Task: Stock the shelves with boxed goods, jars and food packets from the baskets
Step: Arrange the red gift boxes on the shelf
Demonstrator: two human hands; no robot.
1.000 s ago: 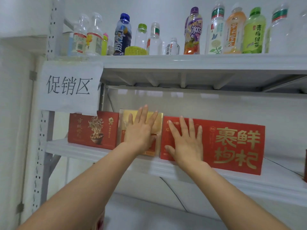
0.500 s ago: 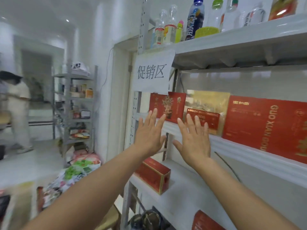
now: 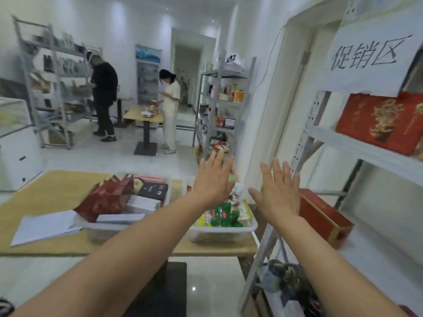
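Head view: both hands are empty, fingers straight and spread, with the left hand (image 3: 212,179) and right hand (image 3: 278,193) raised side by side. The basket of food packets (image 3: 224,228) lies on the worktop (image 3: 45,191) at 6 o'clock, just under the left hand, and at 8 o'clock from the right. The basket of boxed goods (image 3: 107,226) sits further out at 8 o'clock. The left hand looks nearer to both baskets. The shelf (image 3: 357,148) stands at 3 o'clock.

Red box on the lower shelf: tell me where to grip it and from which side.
Take the red box across its two long side faces, near the middle, coming from above at the open front of the lower shelf. It lies flat, long and narrow.
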